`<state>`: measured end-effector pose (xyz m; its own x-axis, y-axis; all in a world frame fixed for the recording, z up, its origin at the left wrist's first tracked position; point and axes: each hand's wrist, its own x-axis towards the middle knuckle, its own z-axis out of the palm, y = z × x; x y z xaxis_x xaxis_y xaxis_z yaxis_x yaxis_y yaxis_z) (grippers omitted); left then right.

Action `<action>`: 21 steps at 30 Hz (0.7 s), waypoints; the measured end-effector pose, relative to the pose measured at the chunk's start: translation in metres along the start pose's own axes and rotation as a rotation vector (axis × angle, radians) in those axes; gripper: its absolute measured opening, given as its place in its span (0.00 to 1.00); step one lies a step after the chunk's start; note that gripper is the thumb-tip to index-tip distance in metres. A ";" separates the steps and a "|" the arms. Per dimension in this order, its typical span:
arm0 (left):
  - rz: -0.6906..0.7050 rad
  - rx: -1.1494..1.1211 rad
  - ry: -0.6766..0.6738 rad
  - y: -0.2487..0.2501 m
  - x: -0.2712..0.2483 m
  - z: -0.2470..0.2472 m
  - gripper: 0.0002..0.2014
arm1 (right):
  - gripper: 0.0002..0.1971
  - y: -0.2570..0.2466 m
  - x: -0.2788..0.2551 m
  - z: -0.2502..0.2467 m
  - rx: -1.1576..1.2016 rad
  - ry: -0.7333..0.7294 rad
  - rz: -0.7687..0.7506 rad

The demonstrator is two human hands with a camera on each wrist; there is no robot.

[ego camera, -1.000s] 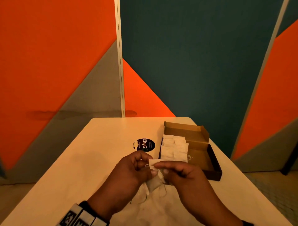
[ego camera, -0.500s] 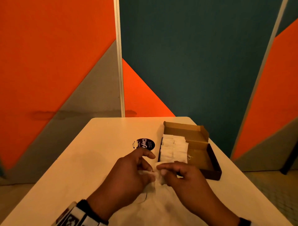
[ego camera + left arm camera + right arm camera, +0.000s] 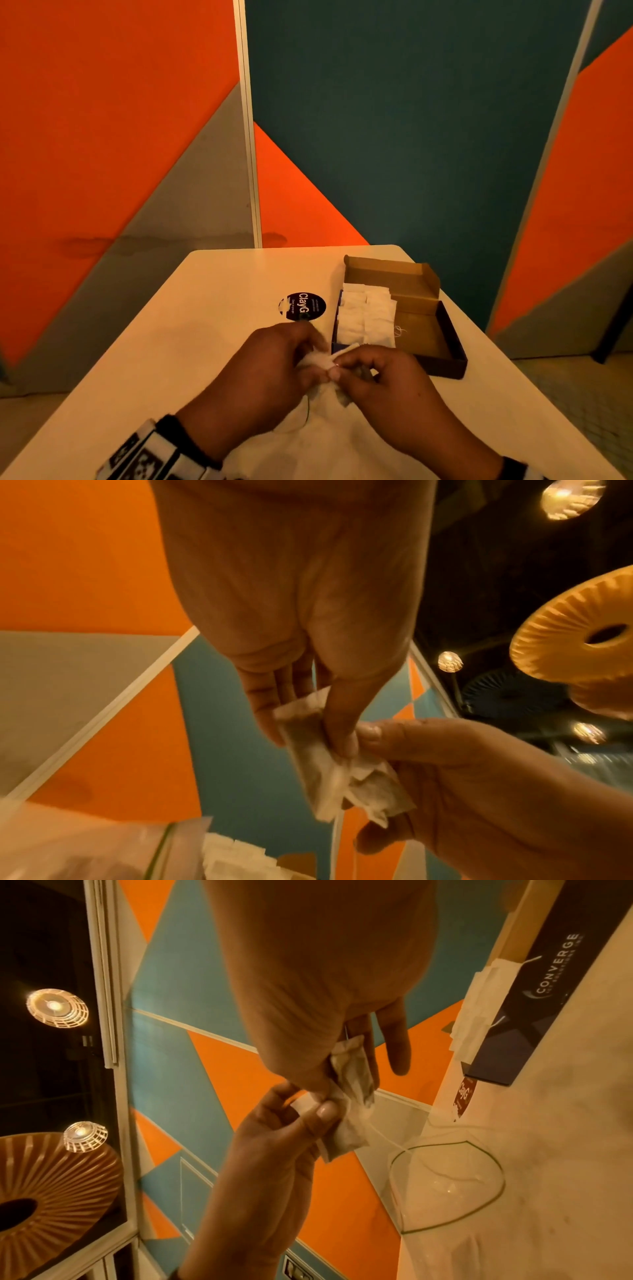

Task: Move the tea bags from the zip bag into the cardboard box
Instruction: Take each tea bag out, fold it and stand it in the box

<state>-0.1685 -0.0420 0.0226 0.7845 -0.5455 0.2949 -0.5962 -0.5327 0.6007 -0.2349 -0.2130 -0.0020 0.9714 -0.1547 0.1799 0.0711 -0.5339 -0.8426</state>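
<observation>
Both hands met over the desk [image 3: 212, 342], just in front of the near-left corner of the cardboard box [image 3: 442, 363]. The left hand [image 3: 270, 370] pinched one crumpled tea bag [image 3: 308, 748] between thumb and fingers, and the right hand [image 3: 387, 380] pinched a second tea bag [image 3: 373, 794] that touched the first; the two bags hung bunched together between the fingertips, clear of the desk. In the right wrist view a thin string trailed from the bags down toward the zip bag [image 3: 445, 1185], which lay flat on the desk on the near side of the box, under the hands, its green-edged mouth gaping open. The box sat open, its lid flap raised at the far end and the word CONVERGE printed on its dark outer wall. A packed row of white tea bags [image 3: 368, 317] filled the box's left half; its right half showed bare cardboard floor with a loose string. A round black sticker [image 3: 303, 306] lay on the desk just left of the box.
</observation>
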 end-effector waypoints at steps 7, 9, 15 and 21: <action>-0.054 -0.105 -0.132 -0.009 0.000 -0.012 0.03 | 0.05 0.005 -0.002 -0.005 0.032 -0.009 0.066; -0.058 -0.103 -0.143 -0.013 0.001 -0.018 0.05 | 0.04 0.008 -0.001 -0.008 0.016 -0.013 0.081; -0.070 0.062 -0.078 -0.025 0.007 -0.042 0.06 | 0.02 0.019 0.002 -0.017 -0.184 -0.028 0.098; 0.095 0.385 -0.151 -0.011 0.010 -0.043 0.07 | 0.08 0.018 0.008 -0.010 -0.143 -0.043 0.020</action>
<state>-0.1469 -0.0137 0.0502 0.7064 -0.6771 0.2064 -0.7072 -0.6628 0.2460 -0.2283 -0.2327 -0.0109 0.9814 -0.1322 0.1389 0.0214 -0.6444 -0.7644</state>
